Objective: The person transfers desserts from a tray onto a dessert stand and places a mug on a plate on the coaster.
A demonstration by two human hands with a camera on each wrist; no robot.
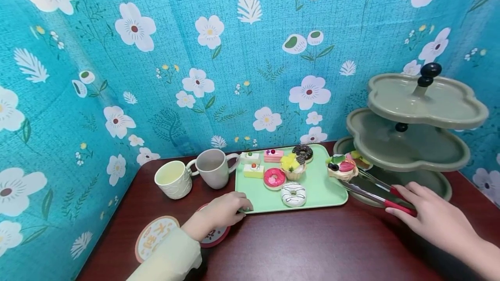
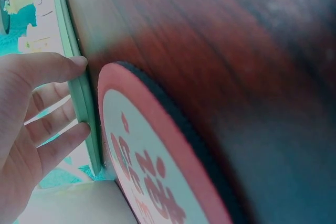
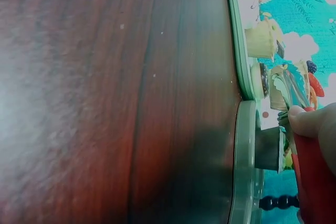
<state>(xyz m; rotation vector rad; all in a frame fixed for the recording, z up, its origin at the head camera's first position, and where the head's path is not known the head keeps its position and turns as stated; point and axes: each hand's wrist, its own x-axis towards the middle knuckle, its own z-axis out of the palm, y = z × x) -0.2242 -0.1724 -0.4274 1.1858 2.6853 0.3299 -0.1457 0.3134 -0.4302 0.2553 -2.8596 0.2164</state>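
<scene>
My left hand grips the front left corner of the light green tray, thumb and fingertips at its rim in the left wrist view. My right hand holds metal tongs with red handles. Between the tongs' tips is a fruit tart with strawberry and dark berries, raised over the tray's right edge. Another fruit tart sits behind it on the bottom tier of the grey-green stand. On the tray are a yellow-topped tart, a pink donut, a white donut and a chocolate donut.
Small cake slices lie at the tray's left. Beside them stand a grey mug and a cream mug. Two round coasters, one orange-rimmed and one red-rimmed, lie near my left arm. The stand's upper tiers overhang its bottom tier.
</scene>
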